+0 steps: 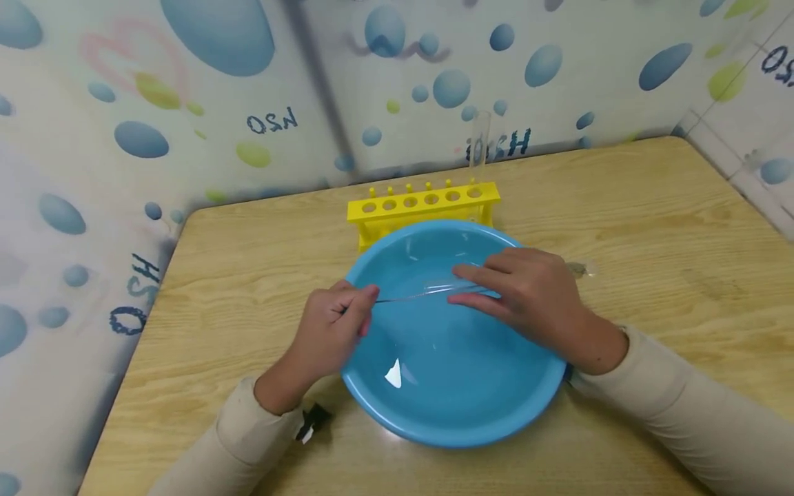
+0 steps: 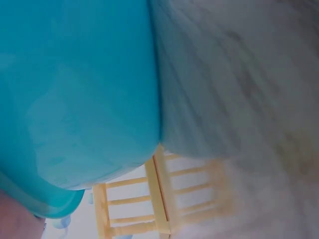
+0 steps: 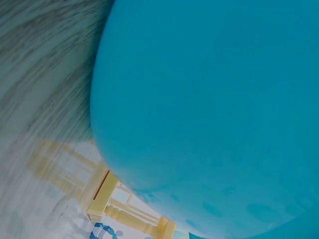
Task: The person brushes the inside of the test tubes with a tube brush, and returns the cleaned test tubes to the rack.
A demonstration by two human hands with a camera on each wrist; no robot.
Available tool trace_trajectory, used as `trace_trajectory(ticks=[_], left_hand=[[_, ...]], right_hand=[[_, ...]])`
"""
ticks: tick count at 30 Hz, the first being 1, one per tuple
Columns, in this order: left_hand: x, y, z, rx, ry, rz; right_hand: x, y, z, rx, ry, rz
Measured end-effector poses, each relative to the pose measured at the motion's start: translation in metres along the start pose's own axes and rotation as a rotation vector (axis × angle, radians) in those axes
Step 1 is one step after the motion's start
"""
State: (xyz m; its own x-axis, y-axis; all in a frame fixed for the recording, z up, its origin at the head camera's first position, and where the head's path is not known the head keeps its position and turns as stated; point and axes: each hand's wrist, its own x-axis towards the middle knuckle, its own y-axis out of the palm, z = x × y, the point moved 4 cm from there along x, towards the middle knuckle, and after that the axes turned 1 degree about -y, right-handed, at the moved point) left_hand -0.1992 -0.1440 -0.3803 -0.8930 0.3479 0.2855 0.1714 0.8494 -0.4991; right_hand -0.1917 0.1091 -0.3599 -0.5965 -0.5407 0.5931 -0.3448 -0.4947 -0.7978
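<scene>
Over the light-blue basin (image 1: 459, 372), my left hand (image 1: 338, 320) grips the end of a thin twisted wire handle (image 1: 403, 297), like that of a test tube brush. The wire runs into a clear glass test tube (image 1: 439, 287). My right hand (image 1: 527, 293) pinches this tube between thumb and fingers, palm down; its far end is hidden behind the hand. Water glints in the basin below. In the left wrist view only a sliver of the left hand (image 2: 17, 219) shows beside the basin's rim; the right wrist view shows the basin's outer wall (image 3: 199, 109).
A yellow test tube rack (image 1: 422, 203) stands right behind the basin, with a tall clear tube (image 1: 480, 141) upright in its right-end hole. Behind the wooden table (image 1: 248, 275) rises a patterned wall. A small dark-and-clear item (image 1: 579, 269) lies right of the basin.
</scene>
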Motion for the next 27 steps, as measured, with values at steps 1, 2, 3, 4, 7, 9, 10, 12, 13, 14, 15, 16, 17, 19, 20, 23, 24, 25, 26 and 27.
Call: trace_trajectory(ticks=[1, 2, 3, 4, 7, 9, 10, 12, 13, 14, 15, 16, 17, 19, 20, 23, 24, 25, 26, 27], left_hand=[[0.0, -0.002, 0.0, -0.007, -0.011, -0.002], [0.0, -0.004, -0.001, -0.012, -0.021, -0.002], [0.0, -0.007, -0.001, -0.014, -0.03, -0.001], [0.001, -0.009, -0.002, -0.012, -0.04, 0.001], [0.0, -0.015, -0.002, -0.009, -0.082, 0.031], [0.001, -0.018, -0.002, -0.016, -0.099, 0.055], [0.001, -0.019, -0.002, -0.025, -0.107, 0.067], [0.002, -0.022, -0.002, -0.059, -0.126, 0.092], [0.002, -0.024, -0.002, -0.074, -0.141, 0.102], [0.002, -0.025, -0.001, -0.09, -0.158, 0.111], [0.003, -0.026, -0.001, -0.104, -0.172, 0.121], [0.003, -0.028, 0.0, -0.112, -0.192, 0.132], [0.003, -0.029, 0.001, -0.117, -0.209, 0.141], [0.002, -0.03, 0.002, -0.114, -0.239, 0.157], [0.002, -0.031, 0.003, -0.115, -0.247, 0.165], [0.002, -0.033, 0.005, -0.111, -0.253, 0.172], [0.002, -0.034, 0.005, -0.111, -0.253, 0.172], [0.002, -0.035, 0.005, -0.115, -0.25, 0.171], [0.002, -0.036, 0.006, -0.114, -0.247, 0.17], [0.002, -0.036, 0.006, -0.112, -0.244, 0.168]], right_hand=[[0.001, 0.0, 0.0, 0.0, 0.001, -0.006], [0.001, 0.0, 0.0, 0.002, 0.0, -0.011], [0.002, 0.0, 0.0, 0.002, -0.003, -0.013], [0.002, 0.0, 0.0, 0.002, -0.005, -0.015], [0.002, 0.0, 0.001, 0.003, -0.015, -0.013], [0.002, 0.0, 0.002, 0.005, -0.017, -0.012], [0.002, 0.0, 0.002, 0.006, -0.015, -0.013], [0.002, 0.0, 0.001, 0.01, -0.011, -0.013], [0.002, 0.0, 0.001, 0.011, -0.01, -0.013], [0.002, 0.0, 0.001, 0.013, -0.009, -0.013], [0.001, 0.0, 0.001, 0.015, -0.008, -0.013], [0.001, 0.0, 0.001, 0.019, -0.006, -0.012], [0.0, 0.0, 0.001, 0.022, -0.006, -0.013], [-0.001, 0.001, 0.001, 0.026, -0.006, -0.015], [-0.002, 0.001, 0.001, 0.029, -0.006, -0.018], [-0.003, 0.001, 0.0, 0.03, 0.0, -0.024], [-0.003, 0.001, 0.0, 0.029, 0.003, -0.025], [-0.002, 0.0, 0.0, 0.027, 0.006, -0.024], [-0.002, 0.0, 0.0, 0.028, 0.008, -0.025], [-0.002, 0.0, -0.001, 0.027, 0.011, -0.026]])
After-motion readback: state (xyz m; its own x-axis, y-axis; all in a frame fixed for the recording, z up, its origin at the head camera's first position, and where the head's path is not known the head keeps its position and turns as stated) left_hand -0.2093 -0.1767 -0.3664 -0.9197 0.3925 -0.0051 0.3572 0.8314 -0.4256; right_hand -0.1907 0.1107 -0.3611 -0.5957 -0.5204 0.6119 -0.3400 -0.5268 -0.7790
